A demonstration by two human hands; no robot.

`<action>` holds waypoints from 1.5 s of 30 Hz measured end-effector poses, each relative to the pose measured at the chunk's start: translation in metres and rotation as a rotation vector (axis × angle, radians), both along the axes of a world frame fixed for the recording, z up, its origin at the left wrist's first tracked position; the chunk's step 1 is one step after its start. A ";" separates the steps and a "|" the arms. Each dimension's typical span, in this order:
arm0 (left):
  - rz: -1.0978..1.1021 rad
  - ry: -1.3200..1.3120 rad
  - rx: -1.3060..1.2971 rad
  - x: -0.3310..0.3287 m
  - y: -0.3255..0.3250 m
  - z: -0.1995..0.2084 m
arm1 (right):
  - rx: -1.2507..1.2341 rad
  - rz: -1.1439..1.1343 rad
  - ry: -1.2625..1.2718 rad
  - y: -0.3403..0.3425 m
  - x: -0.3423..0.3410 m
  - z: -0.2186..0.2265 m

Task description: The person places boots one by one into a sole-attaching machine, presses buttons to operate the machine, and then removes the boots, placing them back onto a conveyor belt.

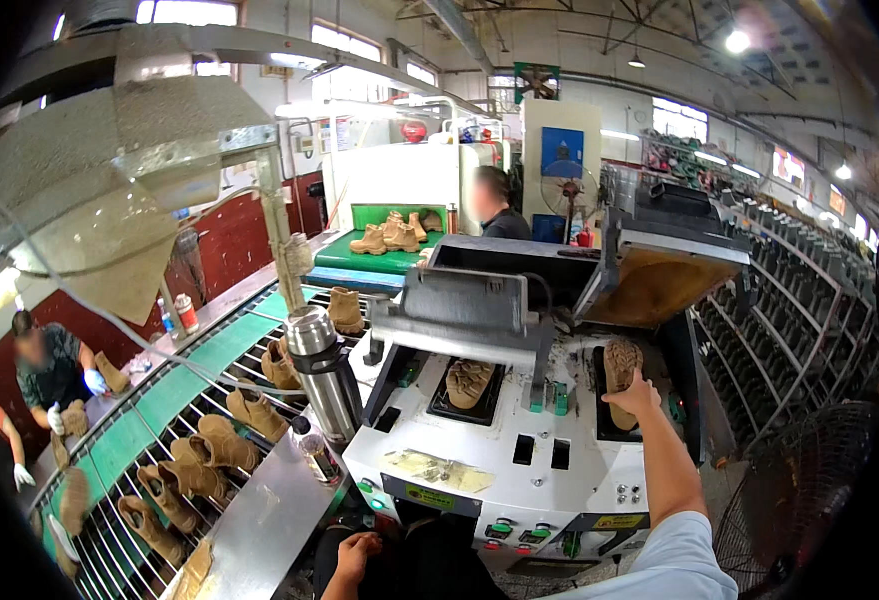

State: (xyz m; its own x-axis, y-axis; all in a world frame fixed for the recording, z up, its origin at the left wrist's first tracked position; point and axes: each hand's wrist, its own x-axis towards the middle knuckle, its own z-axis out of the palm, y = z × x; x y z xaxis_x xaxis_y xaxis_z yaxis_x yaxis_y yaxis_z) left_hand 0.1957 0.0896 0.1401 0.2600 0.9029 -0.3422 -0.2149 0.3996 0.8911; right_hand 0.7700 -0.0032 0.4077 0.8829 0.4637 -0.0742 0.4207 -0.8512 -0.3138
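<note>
Right hand point(637, 392) spread, pressing boot point(619, 372) sole-up, right of centre; left hand point(356, 553) loosely curled, bottom edge. Best seated squarely in press machine point(519, 450).

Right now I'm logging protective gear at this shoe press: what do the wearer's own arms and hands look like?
Both hands are bare, with no gloves. The right hand leads to a bare forearm and a short, pale blue-white sleeve at the upper arm. The left hand shows no sleeve, watch or ring.
</note>
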 end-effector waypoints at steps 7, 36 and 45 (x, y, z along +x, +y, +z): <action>-0.074 -0.143 0.061 -0.006 0.007 -0.015 | 0.270 -0.067 -0.137 0.008 0.022 0.033; 0.229 -1.048 0.151 -0.190 -0.111 0.132 | 0.565 1.739 0.833 0.000 -0.523 -0.005; 1.228 -0.501 0.384 -0.467 -0.176 0.075 | 0.311 1.540 0.857 0.025 -0.558 -0.082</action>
State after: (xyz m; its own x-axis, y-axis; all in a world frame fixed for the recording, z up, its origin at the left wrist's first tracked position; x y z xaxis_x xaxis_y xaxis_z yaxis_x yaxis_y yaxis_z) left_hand -0.2709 -0.0862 0.2155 -0.7437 0.6560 -0.1289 -0.5747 -0.5287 0.6247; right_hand 0.2116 0.0213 0.3253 -0.5500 0.8351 0.0088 0.3486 0.2391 -0.9063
